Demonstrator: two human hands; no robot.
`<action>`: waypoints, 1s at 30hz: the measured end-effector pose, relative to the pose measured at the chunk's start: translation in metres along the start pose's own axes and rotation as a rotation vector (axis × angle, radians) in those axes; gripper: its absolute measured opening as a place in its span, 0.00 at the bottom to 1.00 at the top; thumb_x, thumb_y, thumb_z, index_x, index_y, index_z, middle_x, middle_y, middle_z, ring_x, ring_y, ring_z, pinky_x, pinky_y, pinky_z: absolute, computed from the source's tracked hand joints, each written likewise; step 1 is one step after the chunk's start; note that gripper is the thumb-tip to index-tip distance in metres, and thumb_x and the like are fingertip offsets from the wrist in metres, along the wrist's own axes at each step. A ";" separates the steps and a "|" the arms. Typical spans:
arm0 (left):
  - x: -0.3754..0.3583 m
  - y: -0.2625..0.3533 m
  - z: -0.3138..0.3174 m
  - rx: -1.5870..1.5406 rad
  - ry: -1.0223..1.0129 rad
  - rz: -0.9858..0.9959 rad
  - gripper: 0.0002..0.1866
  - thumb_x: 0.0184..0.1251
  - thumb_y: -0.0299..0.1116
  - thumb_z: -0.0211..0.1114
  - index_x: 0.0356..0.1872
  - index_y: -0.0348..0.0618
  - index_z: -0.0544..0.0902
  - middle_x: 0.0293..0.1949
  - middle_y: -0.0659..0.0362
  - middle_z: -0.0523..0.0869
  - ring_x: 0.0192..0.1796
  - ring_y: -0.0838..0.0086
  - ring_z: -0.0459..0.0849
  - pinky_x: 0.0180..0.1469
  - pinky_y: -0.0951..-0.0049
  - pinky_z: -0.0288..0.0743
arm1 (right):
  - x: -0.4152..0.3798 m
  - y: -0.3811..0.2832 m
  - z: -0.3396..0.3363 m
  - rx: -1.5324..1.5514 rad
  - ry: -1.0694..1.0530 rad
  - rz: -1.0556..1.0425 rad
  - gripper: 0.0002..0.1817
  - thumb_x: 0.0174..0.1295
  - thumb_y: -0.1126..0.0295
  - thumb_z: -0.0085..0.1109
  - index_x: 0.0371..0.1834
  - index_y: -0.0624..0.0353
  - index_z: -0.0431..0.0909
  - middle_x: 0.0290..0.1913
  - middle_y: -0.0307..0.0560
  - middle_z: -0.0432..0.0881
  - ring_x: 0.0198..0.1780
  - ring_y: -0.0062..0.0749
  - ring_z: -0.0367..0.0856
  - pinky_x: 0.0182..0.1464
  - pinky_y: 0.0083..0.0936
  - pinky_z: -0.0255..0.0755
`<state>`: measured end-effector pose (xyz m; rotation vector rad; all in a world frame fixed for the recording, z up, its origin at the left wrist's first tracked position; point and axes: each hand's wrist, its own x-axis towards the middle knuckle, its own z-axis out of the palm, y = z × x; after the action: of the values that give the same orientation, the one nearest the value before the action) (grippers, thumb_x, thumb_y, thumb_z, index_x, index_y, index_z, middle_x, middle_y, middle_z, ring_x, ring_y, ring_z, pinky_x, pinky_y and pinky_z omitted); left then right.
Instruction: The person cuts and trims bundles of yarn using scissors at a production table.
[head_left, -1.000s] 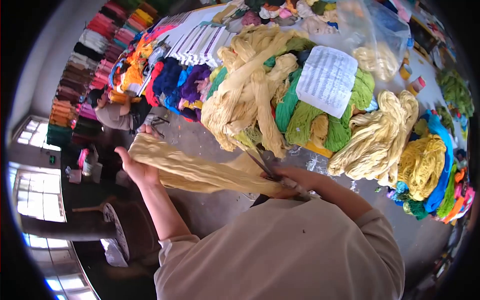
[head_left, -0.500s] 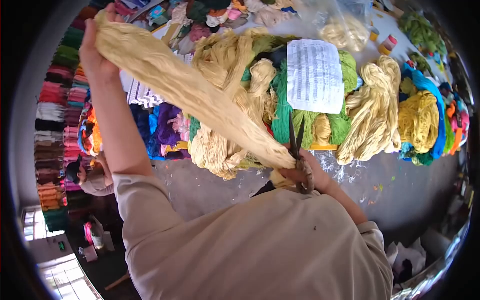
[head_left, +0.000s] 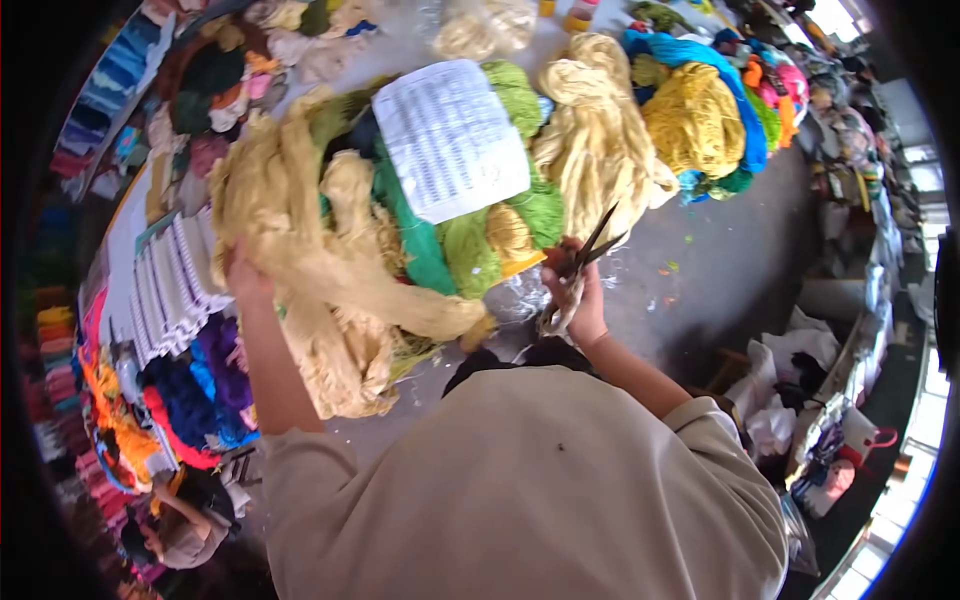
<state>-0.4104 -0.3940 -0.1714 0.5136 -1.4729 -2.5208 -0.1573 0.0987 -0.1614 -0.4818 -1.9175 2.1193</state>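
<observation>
My left hand point(head_left: 246, 274) is at the left side of the yarn pile, holding one end of a long cream yarn skein point(head_left: 375, 292). That skein slants down to the right, and its loose end hangs near the table's front edge. Some of the left fingers are hidden by yarn. In my right hand point(head_left: 580, 290) is a pair of dark scissors point(head_left: 592, 250), blades pointing up and slightly apart. The scissors are clear of the skein. Behind the skein lie more cream hanks point(head_left: 270, 175) and a green hank point(head_left: 410, 235).
A printed sheet point(head_left: 450, 140) rests on the green yarn. Further right are another cream bundle point(head_left: 600, 140) and a mustard yellow hank point(head_left: 697, 120). White striped cloths point(head_left: 175, 285) lie at the left. Another person point(head_left: 190, 530) is at lower left, and white sacks point(head_left: 790, 370) stand at right.
My left hand has come down with the skein, from high up to the pile. The skein's lower end has left my right hand, which has moved right with the scissors. The view has turned rightward.
</observation>
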 end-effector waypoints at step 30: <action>-0.286 -0.320 0.405 0.802 -0.898 0.120 0.29 0.67 0.31 0.66 0.69 0.41 0.71 0.66 0.46 0.76 0.68 0.55 0.74 0.69 0.61 0.67 | 0.422 -0.114 -0.255 -0.366 -0.040 -0.491 0.22 0.58 0.77 0.68 0.57 0.57 0.75 0.48 0.39 0.80 0.49 0.25 0.78 0.52 0.24 0.73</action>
<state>-0.2928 0.1835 -0.2086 -0.7337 -2.7001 -2.0180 -0.4466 0.5094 -0.1036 -0.0161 -2.1774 1.4918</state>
